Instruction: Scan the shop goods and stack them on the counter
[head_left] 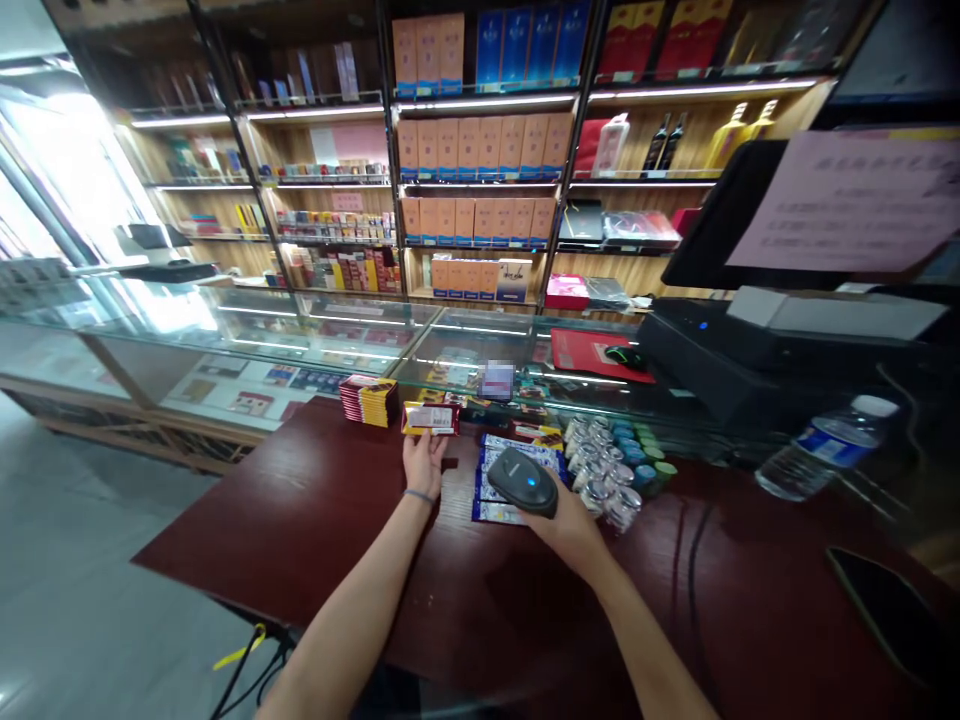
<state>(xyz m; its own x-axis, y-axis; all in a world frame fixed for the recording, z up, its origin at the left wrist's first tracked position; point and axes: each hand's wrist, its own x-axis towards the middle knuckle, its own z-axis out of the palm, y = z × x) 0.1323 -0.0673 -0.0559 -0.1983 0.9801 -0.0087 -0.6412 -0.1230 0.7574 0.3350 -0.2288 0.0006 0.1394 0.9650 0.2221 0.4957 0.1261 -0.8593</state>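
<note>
Gripping the scanner (517,478), right of the stack (367,402), is the right hand (568,522); the left hand (423,468) holds a pack (430,419) just right of that stack. Best keep it flat-faced, squarely toward the scanner!

One scanner (517,478) shows at five o'clock, one water bottle (825,450) at three, one phone (889,605) at four, four blue boxes (544,45) at twelve, two dark bottles (658,148) between one and two.

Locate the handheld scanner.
Head view, just right of centre: the handheld scanner is in the right hand, over the blue packets and left of the silver-topped containers.
</note>
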